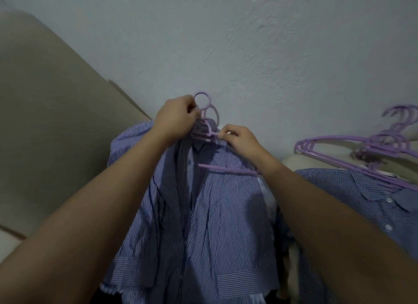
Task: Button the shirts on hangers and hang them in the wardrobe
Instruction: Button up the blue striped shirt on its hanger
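a person's left hand (175,118) curls round the neck of a purple hanger (228,170), just under its looped hook, while the right hand (241,138) pinches the hanger's arm beside the collar. the striped shirt (214,224) hangs open below both hands against a pale wall (248,43). spare hangers (352,145) and a checked shirt (362,202) lie at right.
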